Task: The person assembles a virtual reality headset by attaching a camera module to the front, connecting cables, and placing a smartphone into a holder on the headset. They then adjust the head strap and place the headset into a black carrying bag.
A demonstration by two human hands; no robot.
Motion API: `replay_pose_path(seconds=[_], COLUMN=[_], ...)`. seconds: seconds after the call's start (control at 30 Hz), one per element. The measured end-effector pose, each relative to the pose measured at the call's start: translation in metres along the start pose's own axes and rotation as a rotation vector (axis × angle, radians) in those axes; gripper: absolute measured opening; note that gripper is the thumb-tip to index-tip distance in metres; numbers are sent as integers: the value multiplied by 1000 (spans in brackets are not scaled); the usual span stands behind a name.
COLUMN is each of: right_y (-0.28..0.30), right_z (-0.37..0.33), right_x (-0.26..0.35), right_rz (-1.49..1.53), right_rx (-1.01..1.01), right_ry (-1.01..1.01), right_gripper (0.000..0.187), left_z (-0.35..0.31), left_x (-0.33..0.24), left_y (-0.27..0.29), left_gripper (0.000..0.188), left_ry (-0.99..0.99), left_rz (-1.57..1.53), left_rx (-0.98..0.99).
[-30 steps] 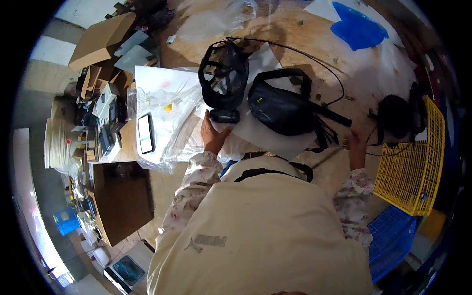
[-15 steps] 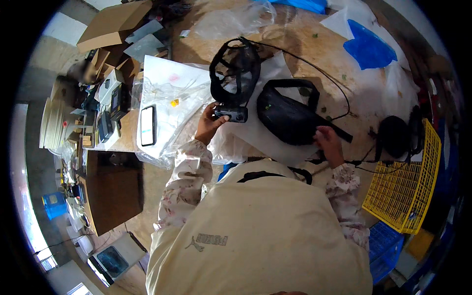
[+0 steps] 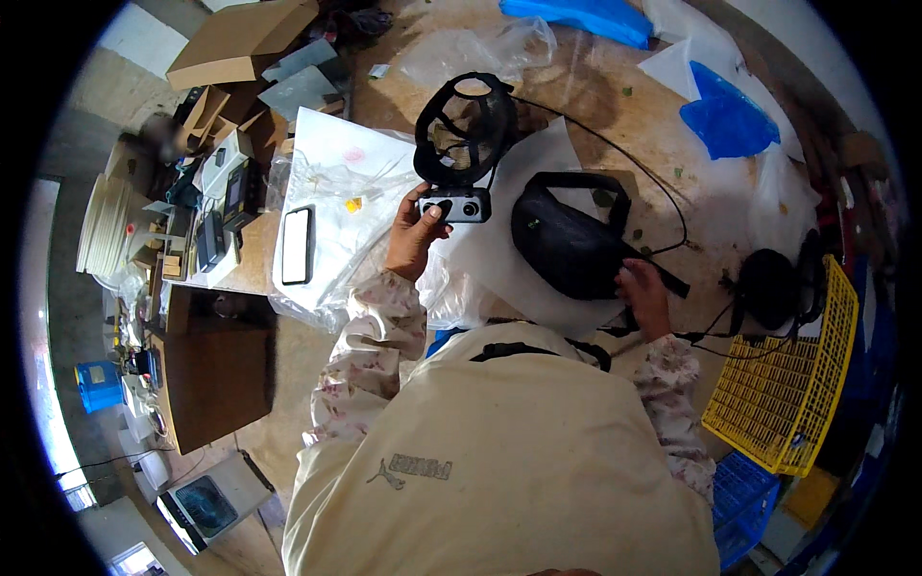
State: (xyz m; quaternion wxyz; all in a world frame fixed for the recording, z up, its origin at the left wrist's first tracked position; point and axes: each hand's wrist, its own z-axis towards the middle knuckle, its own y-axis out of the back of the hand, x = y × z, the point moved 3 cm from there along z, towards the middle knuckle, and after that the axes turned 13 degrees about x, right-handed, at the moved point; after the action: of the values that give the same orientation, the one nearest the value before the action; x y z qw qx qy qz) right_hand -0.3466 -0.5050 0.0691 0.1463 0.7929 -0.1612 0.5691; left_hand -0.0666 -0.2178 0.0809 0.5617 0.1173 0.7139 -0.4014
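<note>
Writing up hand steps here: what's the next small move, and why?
I'd probably bring the right hand over to steady the far end of the small device. The left hand grips it at one end only, while the right is well apart from it, by the black bag, with no clear grip on anything.

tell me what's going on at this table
A person's left hand holds a small grey-and-black device with round, lens-like parts, thumb on its face. Just beyond it lies a black strap harness. The right hand is at the near right side of a black bag; whether it grips anything is unclear. A phone with a bright screen lies to the left.
</note>
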Motion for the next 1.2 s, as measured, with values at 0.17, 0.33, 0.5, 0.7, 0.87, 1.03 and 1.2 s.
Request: replay_pose_path(seconds=[0.17,0.33,0.5,0.7,0.87,1.03,1.2], right_y=[-87,-166,-191,-203,-201,-201,-204], right_z=[37,81,90,95,101,99,96], right_x=[56,99,101,100,101,101,100], right_rz=[-111,-420,-504,-523,-362,-361,-335], right_rx=[253,357,252,115,120,35,33], right_ry=[258,480,475,480,450,542,523], right_gripper=[79,82,62,38,29,32,33], left_z=[5,4,-2,-4,-1,1,-2], left_x=[-1,-4,-6,2,5,0,-8], left_y=[-4,-17,-17,-23,-35,-47,-46], left_gripper=[61,58,57,44,37,39,43], left_ry=[-9,-15,-22,-42,-115,-166,-182], left_rz=[52,23,58,26,40,177,191], left_rx=[23,33,-23,-48,-158,-218,-236])
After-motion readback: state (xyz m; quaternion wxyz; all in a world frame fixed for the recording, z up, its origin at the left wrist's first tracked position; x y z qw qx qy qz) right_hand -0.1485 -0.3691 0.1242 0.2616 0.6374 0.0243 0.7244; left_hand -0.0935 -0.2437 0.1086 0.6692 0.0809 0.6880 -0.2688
